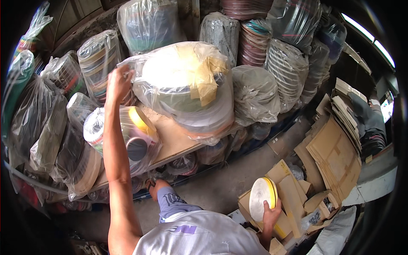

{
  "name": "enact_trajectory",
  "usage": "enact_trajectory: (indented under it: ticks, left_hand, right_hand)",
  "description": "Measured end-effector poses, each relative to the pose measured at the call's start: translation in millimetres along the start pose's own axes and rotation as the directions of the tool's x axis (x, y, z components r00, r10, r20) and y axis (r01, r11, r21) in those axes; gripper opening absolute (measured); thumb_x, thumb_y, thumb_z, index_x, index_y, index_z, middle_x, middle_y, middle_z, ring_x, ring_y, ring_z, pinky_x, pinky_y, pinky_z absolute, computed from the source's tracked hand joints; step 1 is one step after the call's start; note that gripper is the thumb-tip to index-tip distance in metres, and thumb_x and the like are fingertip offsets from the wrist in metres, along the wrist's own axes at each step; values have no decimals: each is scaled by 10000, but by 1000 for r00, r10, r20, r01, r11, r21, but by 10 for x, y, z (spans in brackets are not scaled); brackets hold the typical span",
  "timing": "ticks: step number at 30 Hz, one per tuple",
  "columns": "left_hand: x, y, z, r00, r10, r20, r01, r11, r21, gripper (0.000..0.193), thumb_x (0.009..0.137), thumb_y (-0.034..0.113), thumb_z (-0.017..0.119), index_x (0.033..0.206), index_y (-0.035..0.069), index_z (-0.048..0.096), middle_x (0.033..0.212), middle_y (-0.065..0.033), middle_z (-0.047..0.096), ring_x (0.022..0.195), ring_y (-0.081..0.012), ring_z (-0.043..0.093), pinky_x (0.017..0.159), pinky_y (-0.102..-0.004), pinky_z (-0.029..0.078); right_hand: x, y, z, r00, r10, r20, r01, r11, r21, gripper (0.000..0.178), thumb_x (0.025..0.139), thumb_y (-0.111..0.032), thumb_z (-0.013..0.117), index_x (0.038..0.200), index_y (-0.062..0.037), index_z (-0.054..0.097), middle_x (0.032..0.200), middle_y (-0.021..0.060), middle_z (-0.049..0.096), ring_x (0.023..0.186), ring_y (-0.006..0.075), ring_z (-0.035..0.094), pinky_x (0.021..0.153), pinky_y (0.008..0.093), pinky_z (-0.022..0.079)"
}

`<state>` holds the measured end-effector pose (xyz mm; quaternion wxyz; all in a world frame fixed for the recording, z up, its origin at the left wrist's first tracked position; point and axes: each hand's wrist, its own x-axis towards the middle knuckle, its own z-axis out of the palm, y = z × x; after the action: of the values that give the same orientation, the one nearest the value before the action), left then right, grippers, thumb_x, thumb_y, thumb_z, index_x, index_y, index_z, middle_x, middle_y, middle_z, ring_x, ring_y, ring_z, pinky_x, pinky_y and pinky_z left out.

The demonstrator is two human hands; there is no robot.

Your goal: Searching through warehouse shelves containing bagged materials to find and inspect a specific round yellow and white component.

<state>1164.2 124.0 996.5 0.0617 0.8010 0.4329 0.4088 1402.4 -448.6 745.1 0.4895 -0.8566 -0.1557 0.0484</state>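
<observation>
My left arm stretches forward, and my left hand (119,83) is closed on the gathered left corner of a big clear plastic bag (140,85). Inside that bag lies a stack of wide rolls (199,117) in pale, greenish and orange tones, with glare hiding part of the top. A crumpled yellowish paper piece (208,78) lies over its upper right. Low at the right, my right hand (272,211) grips a flat round roll of webbing (260,197), white on its side with a yellow outer edge. That roll is held on its edge, above some cardboard.
Bagged rolls (100,55) crowd the wooden shelf (170,136) and its back row. A smaller bag with a yellow roll (142,121) sits left of the big one. Flattened cardboard (333,148) leans at the right; boxes (293,199) lie below it. My foot (157,187) is near the shelf.
</observation>
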Motion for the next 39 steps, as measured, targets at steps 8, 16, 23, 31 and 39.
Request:
enact_trajectory:
  ticks: [8,16,23,31,39]
  left_hand:
    - [174,1066,134,908,402,113,-417,888,195,502,857,391,678,1153,-9,609,1193,-218,613,1059,-404,593,879,-447,483]
    - [113,282,484,821,550,-151,-449,787,424,207,936,226,597,1003,46,676,924,-146,642,835,-357,615,705,-429,477]
    - [24,325,777,880,355,-315,-177,862,475,346,959,365,543,1041,57,676,964,-150,682,833,-351,651,686,-424,492]
    - [60,137,764,882,346,-321,-204,892,403,352,968,348,530,1080,46,671,976,-170,683,842,-365,650,699,-421,494]
    - [81,163,767,900,305,-312,-162,898,409,382,962,358,537,1117,32,662,1043,-173,681,913,-360,654,757,-418,501]
  right_hand:
    - [186,-116,-266,992,17,-127,2,990,144,396,772,-23,719,1136,44,579,1022,157,664,922,240,621,859,350,476]
    - [592,-359,-521,936,192,-296,43,771,635,403,832,-81,732,1182,35,568,1061,71,642,935,126,580,841,260,462]
    - [592,-359,-780,881,141,-451,184,776,603,467,839,-28,709,1269,33,538,1130,86,645,995,135,599,890,262,464]
    - [632,-451,-964,832,90,-548,257,813,523,402,864,-35,684,1236,35,548,1125,91,645,982,137,602,880,257,464]
    - [654,-385,-998,883,169,-437,262,593,761,365,906,-99,654,1236,15,550,1158,106,649,1016,149,620,903,279,484]
